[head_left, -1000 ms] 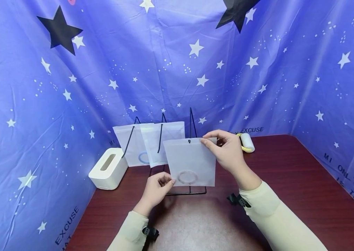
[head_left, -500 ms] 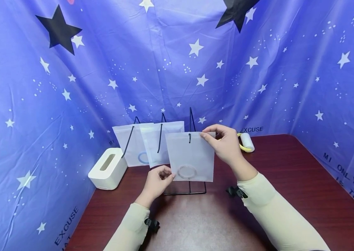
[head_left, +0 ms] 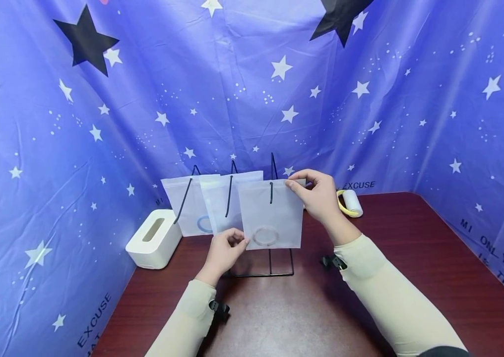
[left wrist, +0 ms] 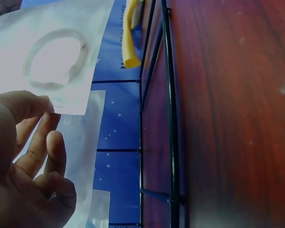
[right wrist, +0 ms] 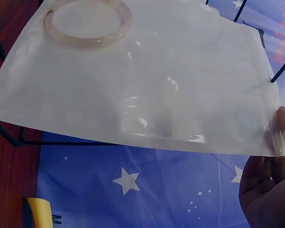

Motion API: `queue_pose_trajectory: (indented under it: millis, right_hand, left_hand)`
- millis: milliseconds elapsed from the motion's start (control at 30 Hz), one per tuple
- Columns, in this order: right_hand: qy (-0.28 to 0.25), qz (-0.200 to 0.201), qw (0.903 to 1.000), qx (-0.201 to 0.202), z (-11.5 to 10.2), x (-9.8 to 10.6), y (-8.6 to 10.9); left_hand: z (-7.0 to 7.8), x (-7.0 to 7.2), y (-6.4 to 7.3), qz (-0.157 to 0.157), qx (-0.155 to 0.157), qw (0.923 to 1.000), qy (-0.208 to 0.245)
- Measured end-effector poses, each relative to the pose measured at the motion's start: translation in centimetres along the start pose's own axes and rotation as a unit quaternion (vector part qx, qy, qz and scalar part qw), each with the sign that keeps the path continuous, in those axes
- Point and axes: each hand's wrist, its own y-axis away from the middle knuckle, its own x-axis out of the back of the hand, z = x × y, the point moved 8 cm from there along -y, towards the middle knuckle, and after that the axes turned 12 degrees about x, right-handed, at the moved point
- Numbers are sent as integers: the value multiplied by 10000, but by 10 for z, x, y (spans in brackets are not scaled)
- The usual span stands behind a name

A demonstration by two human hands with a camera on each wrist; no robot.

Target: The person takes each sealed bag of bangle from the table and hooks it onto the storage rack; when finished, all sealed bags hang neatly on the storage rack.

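Observation:
A frosted zip bag [head_left: 274, 213] with a pale pinkish ring, like a bangle [right wrist: 88, 42], inside hangs on the right-hand hook [head_left: 272, 193] of a black wire rack [head_left: 258, 274]. The hook passes through the bag's top and its tip sticks out in front. My right hand [head_left: 321, 198] pinches the bag's top edge near the right corner. At the lower left corner, my left hand [head_left: 225, 253] pinches the bag between thumb and forefinger, its other fingers loosely bent in the left wrist view. Two similar bags hang on the hooks to the left; the leftmost bag [head_left: 185, 203] contains a blue ring [head_left: 205, 224].
A white tissue box [head_left: 154, 240] stands left of the rack on the red-brown table [head_left: 395, 248]. Behind my right hand lies a white roll [head_left: 352, 203] with a yellow handle [head_left: 345, 210]. A blue starry curtain [head_left: 234, 99] surrounds the table's back and sides.
The bag has risen and moved back along the hook, so more of the hook's tip shows in front. Both hands have gone up and back with it, keeping their pinch.

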Motion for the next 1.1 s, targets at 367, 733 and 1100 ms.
queue_pose_trajectory:
  millis: [367,733,1100]
  right_hand:
    - [362,-143,9992,-111,11,0,-13]
    - [655,-398,9967,-265,13,-3,-27]
    - [749,-360,9961,-284,28,-5,-40]
  left_hand:
    - [-4,-1,-17,219,527,9982,-205]
    - [1,2,-27,733,603,9942,-506]
    - [10,2,-31,1014,702,9869,-1040]
